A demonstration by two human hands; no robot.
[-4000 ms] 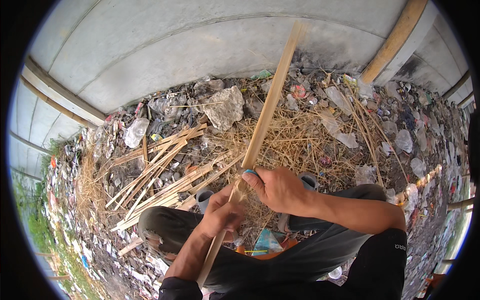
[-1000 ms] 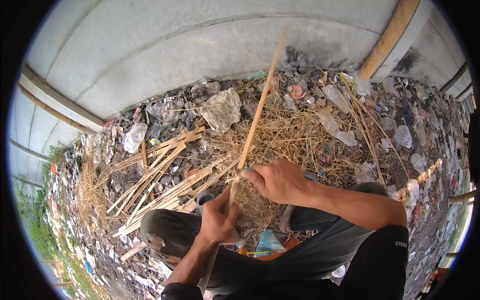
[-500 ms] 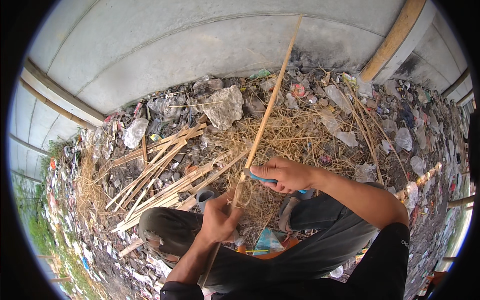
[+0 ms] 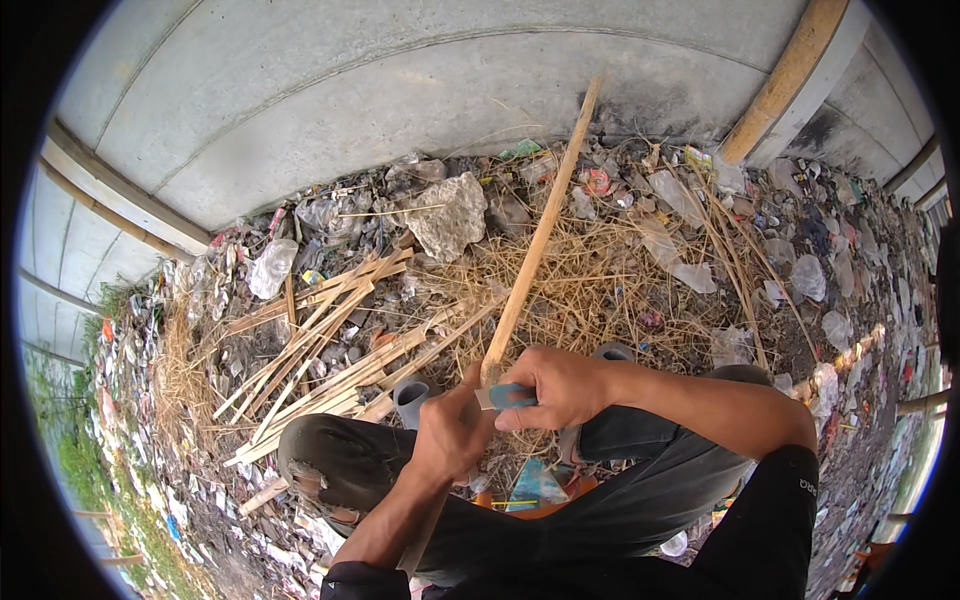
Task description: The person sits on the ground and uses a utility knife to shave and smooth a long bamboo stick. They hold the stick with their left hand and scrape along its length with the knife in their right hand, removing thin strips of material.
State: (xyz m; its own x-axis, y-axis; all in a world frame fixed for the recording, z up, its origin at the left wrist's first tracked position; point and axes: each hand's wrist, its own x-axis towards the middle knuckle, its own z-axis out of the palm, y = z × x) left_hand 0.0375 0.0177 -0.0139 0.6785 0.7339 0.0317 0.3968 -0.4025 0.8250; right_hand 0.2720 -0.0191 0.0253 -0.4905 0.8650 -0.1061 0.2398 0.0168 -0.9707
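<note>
The bamboo strip (image 4: 541, 235) slants away from me, far end toward the concrete wall (image 4: 400, 110). My left hand (image 4: 450, 430) is wrapped round its near part, presumably to steady it; right hand (image 4: 562, 388) clasps a blue-handled knife (image 4: 515, 396) close beside. Loose strips (image 4: 345, 382) lie left, probably within reach.

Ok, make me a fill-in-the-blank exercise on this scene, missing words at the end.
1. The left hand grips the long wooden strip, while the blue-handled tool is in the ____ hand.
2. In the picture, the pale rock lies to the ____ of the long wooden strip.
3. The wall is coloured ____.
4. The loose strips lie nearer the person's ____ knee.

Missing words: right; left; grey; left.
</note>
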